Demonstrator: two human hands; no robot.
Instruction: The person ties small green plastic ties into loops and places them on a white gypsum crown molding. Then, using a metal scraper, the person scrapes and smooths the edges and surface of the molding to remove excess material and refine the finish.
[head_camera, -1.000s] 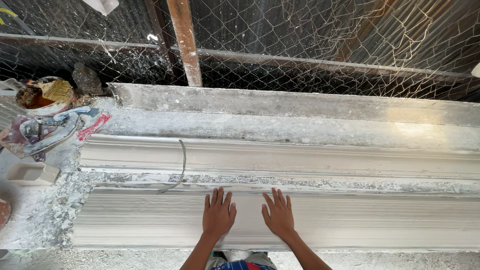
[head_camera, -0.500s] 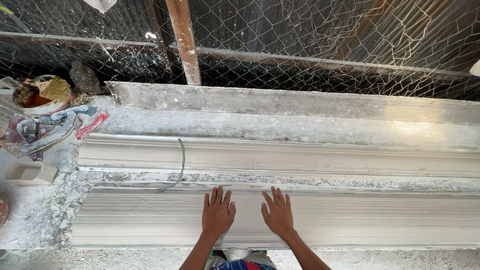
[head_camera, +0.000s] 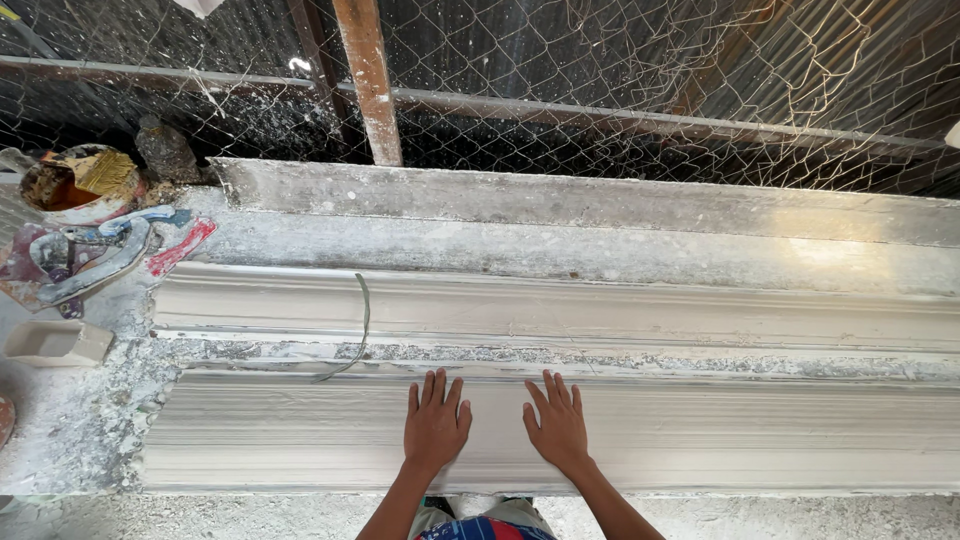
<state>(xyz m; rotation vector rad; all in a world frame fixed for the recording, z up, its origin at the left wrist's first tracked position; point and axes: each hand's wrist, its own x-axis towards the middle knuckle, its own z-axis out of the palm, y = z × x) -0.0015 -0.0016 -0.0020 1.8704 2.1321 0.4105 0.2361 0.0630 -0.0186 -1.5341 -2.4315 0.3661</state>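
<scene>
Two bare hands lie flat and empty on the near plaster moulding (head_camera: 700, 435), side by side and a little apart from each other: the left hand (head_camera: 435, 425) has its fingers spread and palm down, gripping nothing, and the right hand (head_camera: 556, 425) matches it, fingers fanned, pressed to the same pale ribbed surface. That near moulding runs long across the lower part of the view, its face lined with fine grooves, and sits at the front edge of the rough, plaster-crusted workbench (head_camera: 70, 440). Just beyond the fingertips comes a crumbly strip of dried plaster, then a second moulding (head_camera: 650, 315) lying parallel, stepped in profile, with a thin bent wire (head_camera: 360, 325) draped over it near its left end. Off to the left, near the bench edge, sits a small whitish block (head_camera: 58, 342). Farther back on that side a curved grey tool (head_camera: 95, 262) lies among red-stained scraps, with a splattered round bowl (head_camera: 75, 183) behind it. Along the back runs a grey concrete ledge (head_camera: 600, 200), and past it wire mesh (head_camera: 620, 80) and a rusty upright post (head_camera: 368, 80).
</scene>
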